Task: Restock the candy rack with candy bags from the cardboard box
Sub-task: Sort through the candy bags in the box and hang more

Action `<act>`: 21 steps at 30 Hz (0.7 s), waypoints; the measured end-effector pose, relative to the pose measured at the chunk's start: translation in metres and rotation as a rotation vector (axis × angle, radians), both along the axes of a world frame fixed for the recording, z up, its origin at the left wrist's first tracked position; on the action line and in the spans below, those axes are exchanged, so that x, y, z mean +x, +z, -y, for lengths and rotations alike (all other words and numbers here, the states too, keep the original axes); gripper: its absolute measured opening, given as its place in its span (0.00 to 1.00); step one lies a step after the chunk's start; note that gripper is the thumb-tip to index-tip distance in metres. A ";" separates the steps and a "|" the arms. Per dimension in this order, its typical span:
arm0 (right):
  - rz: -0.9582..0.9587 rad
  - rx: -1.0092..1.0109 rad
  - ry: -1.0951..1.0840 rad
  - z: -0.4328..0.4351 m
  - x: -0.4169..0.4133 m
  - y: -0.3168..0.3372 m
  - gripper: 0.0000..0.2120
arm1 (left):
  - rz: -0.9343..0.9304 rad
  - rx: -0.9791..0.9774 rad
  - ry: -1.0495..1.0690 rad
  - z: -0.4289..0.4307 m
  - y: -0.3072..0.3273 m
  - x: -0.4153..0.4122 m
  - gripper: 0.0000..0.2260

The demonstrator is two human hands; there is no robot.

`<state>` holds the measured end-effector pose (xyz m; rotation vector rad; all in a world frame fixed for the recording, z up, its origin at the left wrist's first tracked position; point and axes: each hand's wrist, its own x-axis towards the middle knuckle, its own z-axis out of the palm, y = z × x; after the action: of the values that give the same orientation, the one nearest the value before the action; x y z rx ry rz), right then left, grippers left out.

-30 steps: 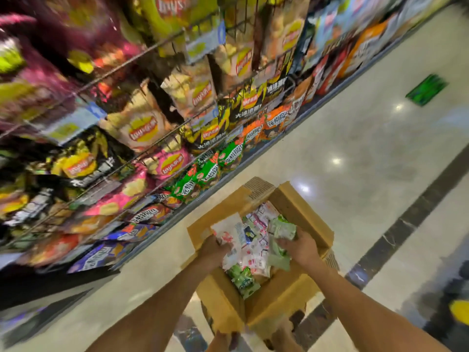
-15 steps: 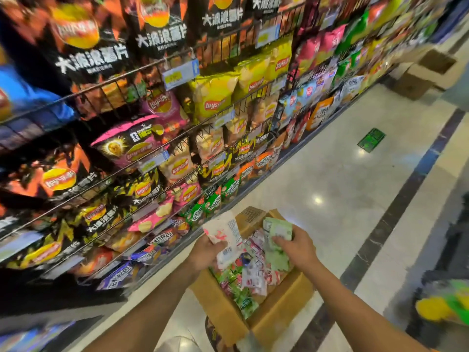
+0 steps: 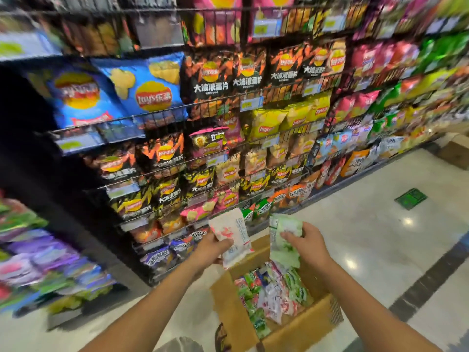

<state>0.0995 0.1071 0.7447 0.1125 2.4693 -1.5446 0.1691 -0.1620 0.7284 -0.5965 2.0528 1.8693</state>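
Cardboard formed the box (image 3: pixel 234 311), which stood open on the floor (image 3: pixel 355 232) with a heap of green, white and pink candy bags (image 3: pixel 274 293) inside it. Above the box's far left corner the left grip (image 3: pixel 212 247) was closed on a white bag (image 3: pixel 229 231) with red print, the thumb lying across its lower part and the bag held nearly upright. Above the box's far right side the right grip (image 3: pixel 308 246) clasped a pale green bag (image 3: pixel 283 240), fingers curled over its upper edge. That bag hung down toward the heap; whether it touched could not be told. The two held bags were apart. Beyond the box rose a wire rack (image 3: pixel 228 102) packed with crisp bags. Far to the right of the box a green sticker (image 3: pixel 410 198) lay on the floor, and beyond it sat a blurred carton (image 3: pixel 454 154).
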 end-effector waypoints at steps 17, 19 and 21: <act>-0.134 -0.091 0.424 0.146 0.108 0.095 0.07 | -0.001 0.559 0.587 0.101 0.074 0.202 0.21; -0.154 -0.105 0.470 0.166 0.118 0.101 0.07 | -0.036 0.611 0.606 0.113 0.080 0.219 0.23; -0.157 -0.107 0.514 0.188 0.130 0.107 0.06 | -0.099 0.687 0.660 0.129 0.081 0.236 0.27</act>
<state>0.2294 -0.0811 0.8519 -0.6321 2.2640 -1.4862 0.4055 -0.2909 0.8092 -1.0647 1.1608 2.8074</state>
